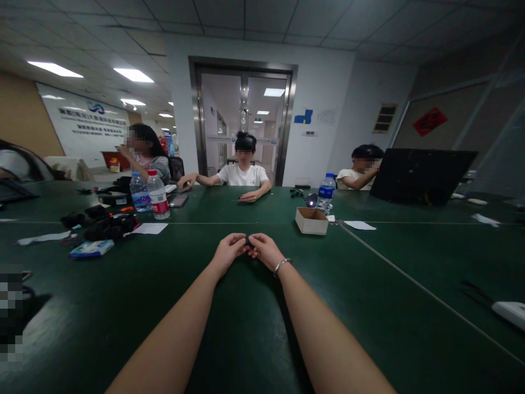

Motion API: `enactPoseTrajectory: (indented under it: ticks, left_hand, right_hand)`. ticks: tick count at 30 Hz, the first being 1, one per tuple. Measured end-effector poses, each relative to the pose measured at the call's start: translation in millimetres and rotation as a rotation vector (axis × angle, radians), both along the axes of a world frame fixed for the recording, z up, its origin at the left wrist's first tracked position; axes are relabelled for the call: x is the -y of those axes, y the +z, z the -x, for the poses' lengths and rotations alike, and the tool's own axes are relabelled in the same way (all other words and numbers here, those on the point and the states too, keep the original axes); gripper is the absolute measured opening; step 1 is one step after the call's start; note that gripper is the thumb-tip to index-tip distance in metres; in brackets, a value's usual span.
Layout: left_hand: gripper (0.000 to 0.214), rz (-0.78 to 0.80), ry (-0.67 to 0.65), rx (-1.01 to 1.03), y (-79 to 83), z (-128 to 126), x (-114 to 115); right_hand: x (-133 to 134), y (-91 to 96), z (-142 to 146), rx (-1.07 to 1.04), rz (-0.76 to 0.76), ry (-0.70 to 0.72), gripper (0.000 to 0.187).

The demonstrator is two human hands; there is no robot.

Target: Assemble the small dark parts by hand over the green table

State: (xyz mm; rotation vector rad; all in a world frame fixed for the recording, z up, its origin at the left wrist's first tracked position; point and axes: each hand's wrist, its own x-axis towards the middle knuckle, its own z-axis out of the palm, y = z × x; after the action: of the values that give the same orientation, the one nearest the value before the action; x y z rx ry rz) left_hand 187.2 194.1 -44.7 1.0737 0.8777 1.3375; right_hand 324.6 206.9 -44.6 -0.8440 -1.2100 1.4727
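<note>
Both arms reach forward over the green table point(246, 317). My left hand point(227, 254) and my right hand point(266, 251) meet near the table's middle, fingertips almost touching. Pinched between them is a small dark object point(247, 241), too small and too covered by fingers to make out its kind. Each hand is closed, thumb against fingers. A metal bracelet point(283, 266) circles my right wrist. Ahead and to the right of my hands stands a small open cardboard box point(311, 224); its inside shows only in part.
Two bottles point(158, 197) stand at left behind dark gear point(110, 224) and a blue-white packet point(92, 249). At right are another bottle point(327, 192), a large black monitor point(422, 175) and a white device point(511, 312). Other people sit around the table, one straight across with both hands on it.
</note>
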Motion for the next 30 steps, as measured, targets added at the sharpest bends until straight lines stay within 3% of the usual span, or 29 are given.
enactPoseTrajectory:
  ticks: [9, 23, 30]
  left_hand:
    - [0.027, 0.015, 0.122, -0.073, -6.2, 0.0, -9.2]
    - [0.02, 0.056, 0.11, -0.101, 3.5, -2.7, -2.5]
    - [0.02, 0.055, 0.141, -0.107, 1.0, -3.0, -5.7]
  right_hand:
    - [-2.6, 1.3, -0.3, -0.078, 0.043, -0.033, 0.019]
    - [0.6, 5.0, -1.0, -0.083, 0.057, 0.005, 0.02]
    - [1.8, 7.0, -2.4, -0.116, 0.073, 0.032, 0.01]
